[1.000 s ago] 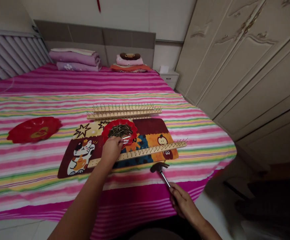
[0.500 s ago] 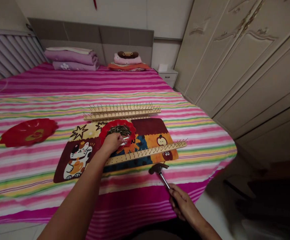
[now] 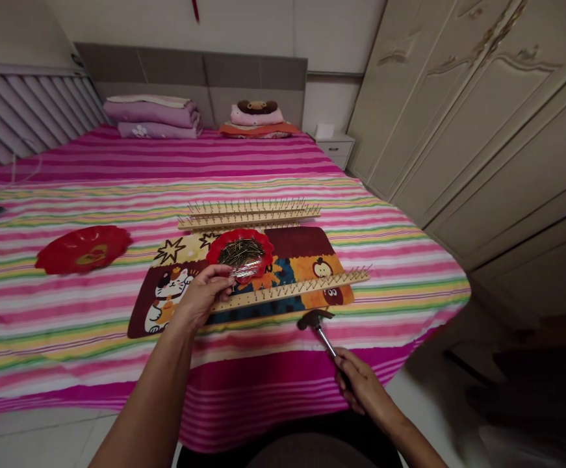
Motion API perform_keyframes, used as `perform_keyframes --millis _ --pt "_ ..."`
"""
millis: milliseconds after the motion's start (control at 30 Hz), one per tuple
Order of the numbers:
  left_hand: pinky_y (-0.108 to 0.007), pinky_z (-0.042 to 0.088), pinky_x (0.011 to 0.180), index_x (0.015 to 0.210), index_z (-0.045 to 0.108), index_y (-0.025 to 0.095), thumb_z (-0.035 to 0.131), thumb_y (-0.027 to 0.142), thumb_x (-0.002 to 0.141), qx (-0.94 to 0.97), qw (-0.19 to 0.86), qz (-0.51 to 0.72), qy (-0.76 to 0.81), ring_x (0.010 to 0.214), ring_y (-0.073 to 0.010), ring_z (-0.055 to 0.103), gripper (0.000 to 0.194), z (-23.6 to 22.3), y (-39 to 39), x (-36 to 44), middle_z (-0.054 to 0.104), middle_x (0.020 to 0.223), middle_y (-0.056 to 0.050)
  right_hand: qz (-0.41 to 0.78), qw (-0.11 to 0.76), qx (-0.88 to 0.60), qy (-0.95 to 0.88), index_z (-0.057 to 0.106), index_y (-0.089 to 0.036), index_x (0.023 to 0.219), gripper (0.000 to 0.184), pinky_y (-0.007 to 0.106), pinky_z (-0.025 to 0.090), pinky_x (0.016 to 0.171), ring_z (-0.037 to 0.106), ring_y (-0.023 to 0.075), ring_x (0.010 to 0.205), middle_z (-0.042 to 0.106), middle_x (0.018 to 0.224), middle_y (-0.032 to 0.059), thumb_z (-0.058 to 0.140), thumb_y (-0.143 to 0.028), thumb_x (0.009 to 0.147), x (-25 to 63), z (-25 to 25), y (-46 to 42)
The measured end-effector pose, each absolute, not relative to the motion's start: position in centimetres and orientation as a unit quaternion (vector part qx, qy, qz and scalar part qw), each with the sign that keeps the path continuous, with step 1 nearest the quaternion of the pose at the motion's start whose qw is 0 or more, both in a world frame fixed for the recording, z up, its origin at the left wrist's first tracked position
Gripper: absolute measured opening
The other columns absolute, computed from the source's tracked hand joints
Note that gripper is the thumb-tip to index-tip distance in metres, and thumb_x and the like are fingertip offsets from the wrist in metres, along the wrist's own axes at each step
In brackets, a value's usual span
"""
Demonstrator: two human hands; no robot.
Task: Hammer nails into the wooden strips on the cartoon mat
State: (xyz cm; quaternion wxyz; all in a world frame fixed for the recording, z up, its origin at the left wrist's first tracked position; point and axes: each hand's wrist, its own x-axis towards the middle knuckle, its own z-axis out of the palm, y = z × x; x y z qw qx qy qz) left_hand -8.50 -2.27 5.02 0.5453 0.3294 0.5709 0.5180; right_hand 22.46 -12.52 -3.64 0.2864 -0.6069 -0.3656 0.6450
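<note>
My left hand [image 3: 207, 292] is closed in a pinch at the near left edge of a red scalloped bowl [image 3: 266, 242]; a thin nail seems to stick out from its fingertips. Inside the bowl lies a heap of dark and silvery nails [image 3: 241, 252]. Just in front, a long wooden strip [image 3: 275, 294] bears a row of upright nails along its right part and bare holes toward its left end, which my left hand partly covers. My right hand [image 3: 358, 380] grips a claw hammer [image 3: 325, 338] by its handle, the head pointing forward, nearer to me than the strip.
Beneath bowl and strip lies a patterned mat [image 3: 299, 244] on a striped bedspread [image 3: 92, 338]. More nail-studded wooden strips [image 3: 253, 218] lie behind the bowl. A red tray [image 3: 85, 249] sits at left. Folded bedding [image 3: 153, 117] is at the headboard; a wardrobe [image 3: 458, 130] stands right.
My left hand has come out of the bowl, back toward me, and its fingers have turned into view in a pinch. My right hand keeps the hammer in about the same place.
</note>
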Motion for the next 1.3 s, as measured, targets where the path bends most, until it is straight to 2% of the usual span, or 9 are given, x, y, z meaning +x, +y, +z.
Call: perform_keyframes --millis 100,267,367,467,633,800,1067,1300 --pt "-0.018 0.046 0.052 0.076 0.066 0.012 0.073 0.020 0.047 0.291 0.569 0.515 0.571 0.054 -0.0065 0.056 0.031 4.8 -2.8 -8.7 0.066 0.066 -0.002 0.645 0.283 -0.608 -0.366 0.047 -0.021 0.099 0.039 0.013 0.013 0.028 0.024 0.0029 0.028 0.039 0.045 -0.0116 0.048 -0.049 0.072 22.4 -3.6 -12.5" --pt "-0.024 0.051 0.064 0.081 0.068 0.012 0.076 0.019 0.046 0.304 0.585 0.495 0.567 0.063 -0.0112 0.061 0.037 4.4 -3.5 -8.7 0.068 0.070 -0.004 0.645 0.287 -0.608 -0.363 0.048 -0.022 0.101 0.040 0.013 0.012 0.028 0.023 0.0033 0.028 0.039 0.045 -0.0118 0.048 -0.049 0.072 22.5 -3.6 -12.5" --pt "-0.023 0.050 0.060 0.078 0.070 0.013 0.076 0.030 0.050 0.353 0.536 0.482 0.597 0.057 -0.0088 0.057 0.034 3.7 -3.8 -8.4 0.067 0.065 -0.002 0.647 0.289 -0.604 -0.364 0.048 -0.022 0.100 0.038 0.013 0.012 0.028 0.024 0.0032 0.028 0.039 0.046 -0.0115 0.048 -0.049 0.073 22.6 -3.8 -12.5" --pt "-0.022 0.048 0.058 0.072 0.070 0.015 0.075 0.035 0.049 0.389 0.476 0.480 0.626 0.055 -0.0069 0.054 0.031 2.6 -4.0 -7.8 0.068 0.074 -0.001 0.653 0.290 -0.597 -0.365 0.048 -0.022 0.100 0.036 0.012 0.012 0.028 0.024 0.0027 0.028 0.038 0.047 -0.0115 0.047 -0.047 0.074 22.7 -4.0 -12.6" --pt "-0.022 0.047 0.051 0.075 0.065 0.015 0.071 0.038 0.049 0.384 0.425 0.493 0.655 0.053 -0.0097 0.054 0.035 1.5 -3.9 -6.3 0.063 0.061 0.002 0.653 0.292 -0.594 -0.369 0.047 -0.022 0.101 0.036 0.012 0.013 0.027 0.024 0.0027 0.028 0.039 0.047 -0.0114 0.047 -0.047 0.075 22.8 -4.2 -12.5" --pt "-0.019 0.040 0.044 0.067 0.061 0.017 0.064 0.038 0.057 0.427 0.351 0.436 0.710 0.045 -0.0076 0.047 0.024 1.4 -3.8 -5.8 0.058 0.056 0.004 0.648 0.286 -0.604 -0.366 0.049 -0.022 0.098 0.034 0.012 0.014 0.027 0.025 0.0024 0.028 0.039 0.049 -0.0110 0.047 -0.047 0.075 22.8 -4.1 -12.5" --pt "-0.022 0.040 0.056 0.066 0.062 0.020 0.061 0.035 0.061 0.485 0.294 0.390 0.725 0.057 -0.0119 0.055 0.015 1.3 -3.3 -5.5 0.063 0.060 0.003 0.657 0.284 -0.594 -0.368 0.047 -0.022 0.097 0.032 0.012 0.014 0.027 0.025 0.0026 0.029 0.039 0.048 -0.0115 0.047 -0.047 0.076 23.0 -4.2 -12.5" --pt "-0.021 0.040 0.056 0.064 0.061 0.022 0.058 0.033 0.065 0.522 0.265 0.372 0.721 0.055 -0.0115 0.054 0.011 1.1 -3.7 -5.4 0.061 0.057 0.005 0.632 0.303 -0.598 -0.388 0.051 -0.020 0.101 0.040 0.016 0.014 0.029 0.024 0.0045 0.029 0.035 0.045 -0.0113 0.049 -0.049 0.075 22.3 -3.7 -13.0"
